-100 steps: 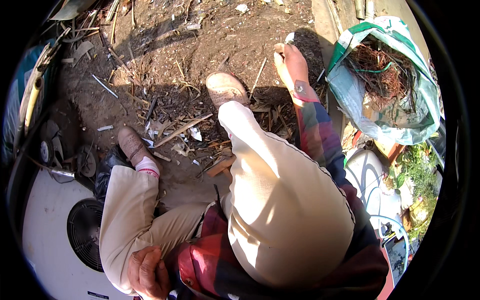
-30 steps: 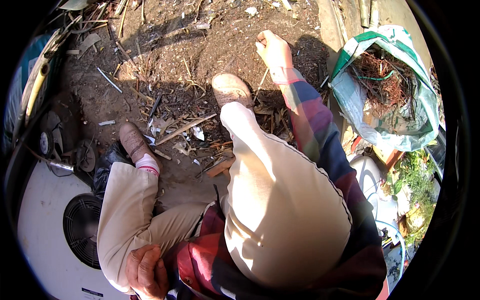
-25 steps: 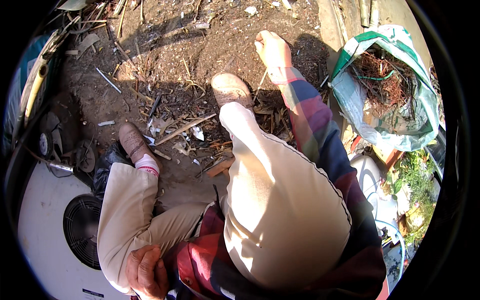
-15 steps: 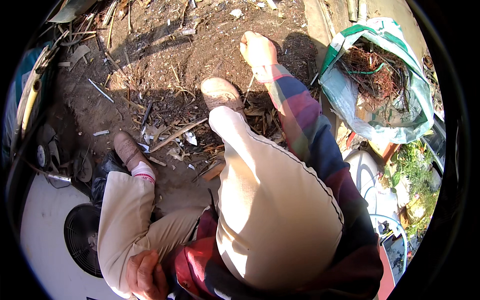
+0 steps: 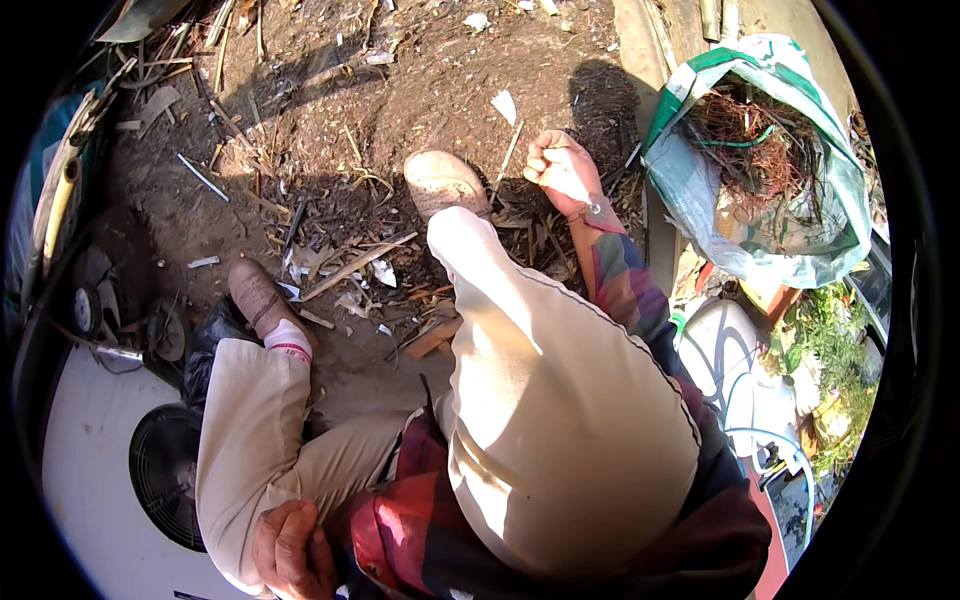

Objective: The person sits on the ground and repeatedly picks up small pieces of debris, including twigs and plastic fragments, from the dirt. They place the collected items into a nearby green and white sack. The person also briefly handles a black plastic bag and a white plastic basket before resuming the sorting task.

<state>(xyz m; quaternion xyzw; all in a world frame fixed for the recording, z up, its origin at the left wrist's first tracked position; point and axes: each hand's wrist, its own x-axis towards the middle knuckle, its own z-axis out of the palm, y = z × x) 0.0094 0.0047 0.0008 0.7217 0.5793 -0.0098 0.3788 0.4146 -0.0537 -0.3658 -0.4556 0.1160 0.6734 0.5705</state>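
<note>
Scrap (image 5: pixel 505 106), white and pointed, shows ahead and to the left of our right hand (image 5: pixel 562 168), clear of the fingers; whether it touches the soil (image 5: pixel 430 85) we cannot tell. And look at that hand: narrow, fingers curled in, nothing visible inside! Just to its left a stick (image 5: pixel 508 157) slants, with our right shoe (image 5: pixel 442 182) beyond. Our raised knee (image 5: pixel 465 245) is nearer us than the hand, and the sleeve (image 5: pixel 630 285) runs outside it, presumably to get around it. To the hand's right stands the bag (image 5: pixel 698 215), gaping upward, a reddish tangle (image 5: pixel 740 125) inside, probably kept close for reach. Meanwhile our left hand (image 5: pixel 293 548) lies against our trousers (image 5: pixel 240 470), fingers bent, likely resting; whether it pinches cloth, we cannot tell. Left of it, the white unit (image 5: pixel 95 430) shows its black fan (image 5: pixel 168 480).
</note>
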